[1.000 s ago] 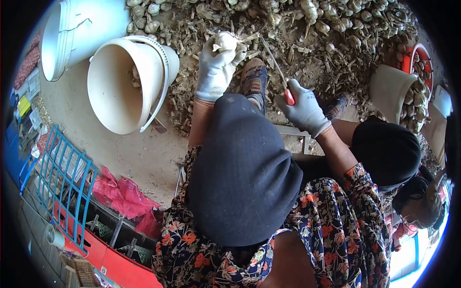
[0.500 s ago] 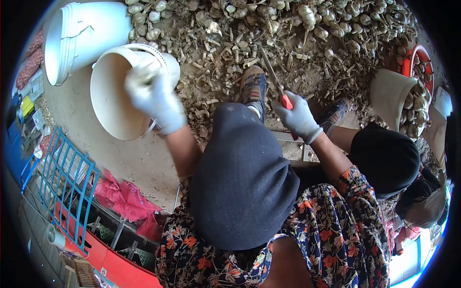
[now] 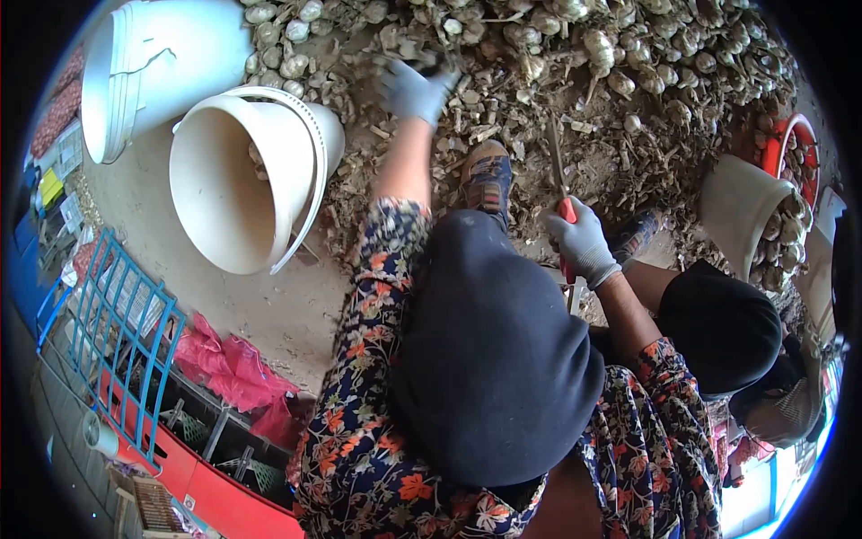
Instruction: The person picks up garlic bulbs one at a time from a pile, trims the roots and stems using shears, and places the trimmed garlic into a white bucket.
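My right hand [image 3: 584, 241], in a grey glove, is wrapped round the red handle of a knife [image 3: 558, 160], its long blade pointing away from me. My left hand [image 3: 415, 92], gloved too, reaches out over the near edge of a heap of garlic bulbs [image 3: 620, 49]; motion smears its fingers. Cut stalks and dry scraps [image 3: 530, 135] cover the ground between the hands and beyond. To the left lies a cream bucket [image 3: 229, 202], tilted with its mouth towards me, some garlic [image 3: 258, 160] showing deep inside.
Stacked white buckets [image 3: 180, 72] lie at the upper left. On the right, a tipped bucket [image 3: 741, 202] of garlic stands by a red basket [image 3: 774, 144]. A blue metal rack [image 3: 126, 341] and pink netting [image 3: 229, 364] are lower left. A person's dark-clad knee [image 3: 718, 328] is close on my right.
My left hand, blurred around a pale garlic bulb at the cream bucket's mouth, has swung right and away to the heap. My right hand, still gripping the knife, has shifted slightly right.
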Demonstrator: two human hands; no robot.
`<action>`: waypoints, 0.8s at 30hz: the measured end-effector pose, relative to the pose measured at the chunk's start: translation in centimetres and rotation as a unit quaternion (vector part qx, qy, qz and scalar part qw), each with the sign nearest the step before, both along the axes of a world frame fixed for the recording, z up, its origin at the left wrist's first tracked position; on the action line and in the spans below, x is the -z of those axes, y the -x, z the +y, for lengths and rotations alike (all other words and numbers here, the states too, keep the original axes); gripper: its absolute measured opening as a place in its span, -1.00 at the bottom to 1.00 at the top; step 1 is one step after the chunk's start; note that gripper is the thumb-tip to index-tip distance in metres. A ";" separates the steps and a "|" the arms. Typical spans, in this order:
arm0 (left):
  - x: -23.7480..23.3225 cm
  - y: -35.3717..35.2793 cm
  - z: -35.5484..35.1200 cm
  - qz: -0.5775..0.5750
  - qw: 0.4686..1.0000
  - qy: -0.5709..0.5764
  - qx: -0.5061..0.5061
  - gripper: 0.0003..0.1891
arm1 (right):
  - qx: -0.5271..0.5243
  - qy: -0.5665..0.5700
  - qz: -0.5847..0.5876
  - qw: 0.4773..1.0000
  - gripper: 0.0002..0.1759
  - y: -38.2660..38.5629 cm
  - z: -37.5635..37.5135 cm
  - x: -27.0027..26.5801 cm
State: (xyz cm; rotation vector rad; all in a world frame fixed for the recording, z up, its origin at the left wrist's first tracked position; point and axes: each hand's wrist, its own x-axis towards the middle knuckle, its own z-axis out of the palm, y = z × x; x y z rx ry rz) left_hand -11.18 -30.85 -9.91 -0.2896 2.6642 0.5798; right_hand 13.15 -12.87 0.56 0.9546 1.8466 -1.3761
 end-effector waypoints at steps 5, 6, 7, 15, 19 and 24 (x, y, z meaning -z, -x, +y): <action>1.8 -9.8 -3.4 0.147 0.980 0.033 0.132 -0.71 | 0.079 0.068 -0.041 0.994 -0.63 0.9 -0.1 -0.6; 0.7 -11.7 -5.2 0.155 0.974 0.078 0.144 -0.76 | 0.078 0.068 -0.042 0.994 -0.63 0.2 -0.1 -0.3; -0.3 -13.3 -6.7 0.094 0.980 0.120 0.132 -0.72 | 0.044 0.037 -0.006 0.998 -0.63 -0.7 0.2 0.7; -4.9 -4.2 -2.4 0.159 0.972 -0.072 0.160 -0.70 | 0.009 0.014 0.023 1.000 -0.64 -1.1 -0.6 1.3; 0.9 1.0 1.6 -0.001 0.977 0.071 0.199 -0.62 | -0.050 -0.040 0.070 0.995 -0.60 -0.3 -0.6 0.8; -11.3 2.8 -1.9 0.027 0.974 -0.226 -0.015 -0.77 | -0.025 -0.037 0.072 0.996 -0.61 0.1 0.4 1.8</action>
